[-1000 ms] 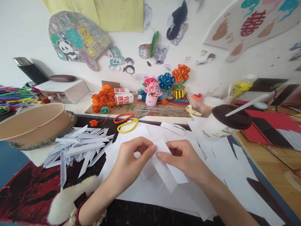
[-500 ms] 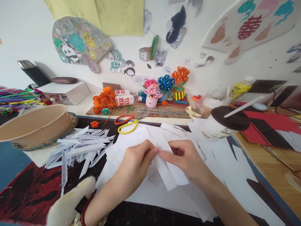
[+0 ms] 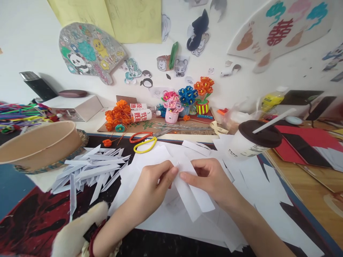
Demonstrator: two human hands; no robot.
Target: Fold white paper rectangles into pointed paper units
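Observation:
A folded strip of white paper (image 3: 191, 198) is held between my hands above loose white sheets (image 3: 158, 221). My left hand (image 3: 159, 180) pinches the strip's upper left edge between thumb and fingers. On the other side, my right hand (image 3: 209, 178) grips it with the thumb on top and the fingers behind, partly hidden by the paper. The strip shows a lengthwise crease, with its lower end hanging toward me. To the left of my hands lies a pile of narrow folded paper strips (image 3: 99, 171).
Scissors (image 3: 146, 139) with red and yellow handles lie behind the sheets. A lidded cup with a straw (image 3: 257, 139) stands at right, a beige oval container (image 3: 40, 142) at left. Pipe-cleaner flowers in pots (image 3: 171, 116) line the back. A plush piece (image 3: 80, 228) is beside my left wrist.
My left thumb has drawn slightly away from my right thumb along the paper. The strip's lower end has shifted a little, and the whole view has moved slightly.

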